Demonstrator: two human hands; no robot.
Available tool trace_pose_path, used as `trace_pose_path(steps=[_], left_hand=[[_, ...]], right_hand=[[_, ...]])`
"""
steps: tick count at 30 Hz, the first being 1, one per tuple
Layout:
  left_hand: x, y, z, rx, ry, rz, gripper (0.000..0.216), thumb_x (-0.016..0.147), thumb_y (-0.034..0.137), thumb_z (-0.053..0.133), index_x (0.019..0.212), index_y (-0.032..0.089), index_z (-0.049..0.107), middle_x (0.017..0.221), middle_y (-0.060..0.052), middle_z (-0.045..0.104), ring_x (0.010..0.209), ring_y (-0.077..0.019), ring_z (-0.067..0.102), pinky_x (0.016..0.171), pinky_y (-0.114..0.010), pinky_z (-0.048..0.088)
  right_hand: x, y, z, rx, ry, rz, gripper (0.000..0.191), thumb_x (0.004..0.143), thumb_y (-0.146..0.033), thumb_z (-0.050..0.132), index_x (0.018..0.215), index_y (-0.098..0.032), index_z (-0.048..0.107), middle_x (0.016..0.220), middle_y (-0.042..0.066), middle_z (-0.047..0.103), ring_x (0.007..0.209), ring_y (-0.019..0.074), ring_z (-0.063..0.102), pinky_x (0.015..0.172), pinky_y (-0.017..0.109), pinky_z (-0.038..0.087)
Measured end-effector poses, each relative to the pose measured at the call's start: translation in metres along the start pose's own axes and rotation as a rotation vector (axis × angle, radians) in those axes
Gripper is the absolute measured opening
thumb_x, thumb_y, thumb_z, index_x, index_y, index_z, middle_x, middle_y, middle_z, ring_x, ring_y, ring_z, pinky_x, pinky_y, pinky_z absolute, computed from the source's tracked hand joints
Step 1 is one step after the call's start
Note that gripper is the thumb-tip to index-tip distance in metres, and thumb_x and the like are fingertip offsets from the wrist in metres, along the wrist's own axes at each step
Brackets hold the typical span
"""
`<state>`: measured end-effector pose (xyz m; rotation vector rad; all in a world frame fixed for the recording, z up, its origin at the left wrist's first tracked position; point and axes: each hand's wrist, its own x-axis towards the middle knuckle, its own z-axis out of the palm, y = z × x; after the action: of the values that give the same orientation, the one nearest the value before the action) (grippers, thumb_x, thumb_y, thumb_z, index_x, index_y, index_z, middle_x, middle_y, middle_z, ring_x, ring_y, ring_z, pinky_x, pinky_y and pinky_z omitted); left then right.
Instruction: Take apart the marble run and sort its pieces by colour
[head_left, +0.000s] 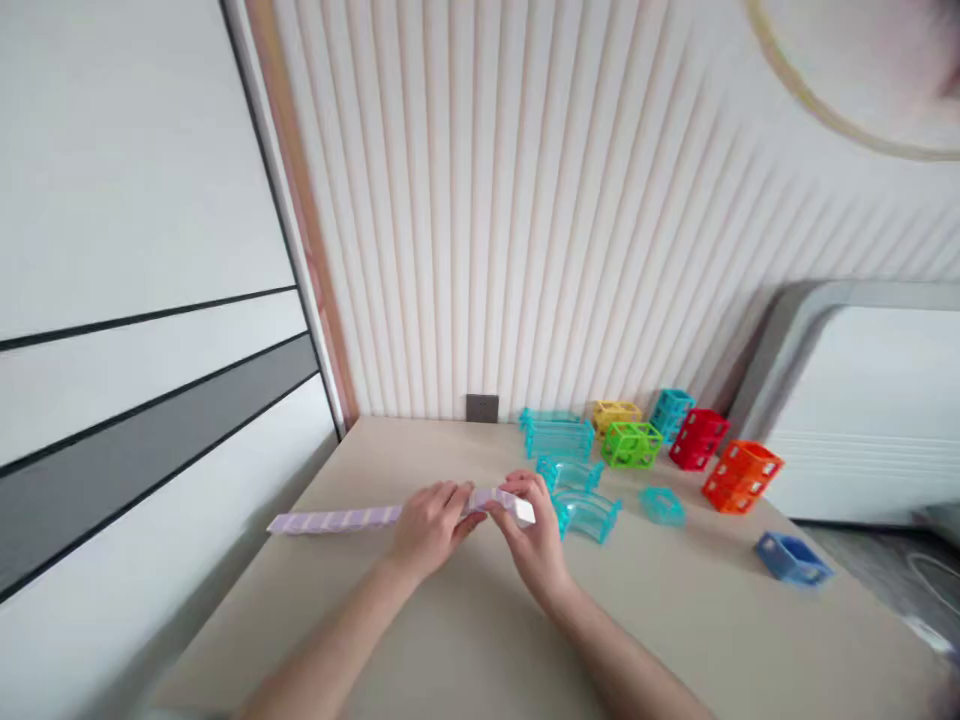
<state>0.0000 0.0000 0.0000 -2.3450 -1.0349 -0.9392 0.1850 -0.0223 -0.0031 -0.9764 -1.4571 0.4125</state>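
A long lilac-and-white striped strip (337, 520) lies across the beige table (465, 640), stretching left from my hands. My left hand (431, 525) grips it near its right part. My right hand (536, 535) pinches the strip's white right end (523, 511). Both hands meet at the table's middle, just left of the clear teal curved track pieces (585, 512).
Behind and right of my hands stand a teal straight track stack (559, 436), yellow (616, 413), green (631, 445), teal (671, 410), red (699, 438) and orange (742, 475) open cubes. A small teal piece (663, 505) and blue cube (793, 558) lie right. A ribbed wall with a dark socket (481, 407) backs the table.
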Motion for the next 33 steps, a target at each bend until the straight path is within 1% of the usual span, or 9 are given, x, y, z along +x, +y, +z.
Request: trace_pose_path(steps=[6, 10, 12, 16, 22, 25, 28, 31, 33], left_hand=[[0.002, 0.005, -0.004, 0.053, -0.042, 0.016, 0.028, 0.104, 0.037, 0.043, 0.107, 0.016, 0.062, 0.080, -0.005, 0.068, 0.070, -0.0225, 0.067, 0.061, -0.034, 0.047], [0.002, 0.005, -0.005, 0.087, -0.063, 0.048, 0.030, 0.105, 0.038, 0.042, 0.109, 0.015, 0.062, 0.079, -0.005, 0.069, 0.068, -0.0212, 0.066, 0.060, -0.033, 0.047], [0.002, 0.004, -0.006, 0.090, -0.055, 0.065, 0.032, 0.105, 0.038, 0.040, 0.109, 0.015, 0.062, 0.078, -0.005, 0.069, 0.066, -0.0204, 0.066, 0.060, -0.032, 0.047], [0.002, 0.004, -0.006, 0.069, -0.040, 0.087, 0.032, 0.106, 0.036, 0.039, 0.108, 0.014, 0.062, 0.077, -0.005, 0.069, 0.064, -0.0199, 0.066, 0.057, -0.032, 0.046], [0.004, 0.001, -0.011, 0.007, 0.019, 0.076, 0.034, 0.107, 0.036, 0.035, 0.102, 0.016, 0.062, 0.073, -0.004, 0.070, 0.060, -0.0183, 0.066, 0.055, -0.031, 0.048], [0.003, -0.001, -0.012, -0.011, 0.066, 0.098, 0.037, 0.107, 0.038, 0.032, 0.101, 0.016, 0.061, 0.074, -0.005, 0.071, 0.060, -0.0183, 0.067, 0.055, -0.030, 0.049], [0.002, -0.002, -0.011, -0.022, 0.099, 0.101, 0.039, 0.107, 0.040, 0.031, 0.103, 0.015, 0.061, 0.074, -0.006, 0.071, 0.061, -0.0188, 0.068, 0.055, -0.031, 0.050], [0.001, -0.003, -0.010, -0.031, 0.110, 0.093, 0.040, 0.108, 0.041, 0.029, 0.103, 0.016, 0.060, 0.076, -0.006, 0.072, 0.062, -0.0188, 0.069, 0.057, -0.031, 0.051], [0.002, -0.004, -0.010, -0.031, 0.110, 0.087, 0.039, 0.108, 0.041, 0.030, 0.105, 0.016, 0.060, 0.078, -0.007, 0.072, 0.064, -0.0190, 0.069, 0.059, -0.031, 0.052]], right_hand=[[0.001, -0.009, 0.000, -0.029, 0.062, 0.018, 0.022, 0.088, -0.042, 0.072, 0.089, -0.022, 0.064, 0.086, 0.003, 0.064, 0.082, 0.0201, 0.061, 0.074, 0.031, 0.048], [0.001, -0.012, -0.003, -0.080, 0.101, 0.033, 0.022, 0.088, -0.041, 0.073, 0.085, -0.021, 0.068, 0.077, 0.001, 0.067, 0.070, 0.0185, 0.062, 0.067, 0.029, 0.047], [0.002, -0.013, -0.005, -0.105, 0.105, -0.020, 0.019, 0.089, -0.040, 0.073, 0.085, -0.021, 0.070, 0.077, 0.002, 0.068, 0.070, 0.0190, 0.063, 0.067, 0.030, 0.047], [0.004, -0.015, -0.009, -0.104, 0.068, -0.134, 0.012, 0.090, -0.035, 0.071, 0.091, -0.022, 0.072, 0.083, 0.004, 0.070, 0.079, 0.0212, 0.064, 0.075, 0.033, 0.049], [0.008, -0.015, -0.015, 0.136, -0.095, -0.160, 0.013, 0.091, -0.037, 0.070, 0.097, -0.025, 0.072, 0.090, 0.005, 0.070, 0.086, 0.0212, 0.065, 0.078, 0.033, 0.049], [0.008, -0.016, -0.017, 0.322, -0.156, -0.090, 0.017, 0.092, -0.041, 0.069, 0.100, -0.026, 0.072, 0.094, 0.005, 0.071, 0.090, 0.0211, 0.066, 0.083, 0.033, 0.051], [0.008, -0.020, -0.016, 0.524, -0.198, 0.053, 0.026, 0.095, -0.044, 0.065, 0.114, -0.028, 0.068, 0.103, 0.006, 0.074, 0.099, 0.0224, 0.068, 0.089, 0.035, 0.053], [0.007, -0.024, -0.016, 0.643, -0.218, 0.160, 0.041, 0.097, -0.046, 0.061, 0.134, -0.031, 0.055, 0.110, 0.006, 0.074, 0.107, 0.0235, 0.069, 0.096, 0.041, 0.052], [0.007, -0.025, -0.015, 0.666, -0.212, 0.205, 0.049, 0.098, -0.048, 0.059, 0.142, -0.031, 0.047, 0.115, 0.007, 0.074, 0.110, 0.0236, 0.068, 0.099, 0.043, 0.050]])
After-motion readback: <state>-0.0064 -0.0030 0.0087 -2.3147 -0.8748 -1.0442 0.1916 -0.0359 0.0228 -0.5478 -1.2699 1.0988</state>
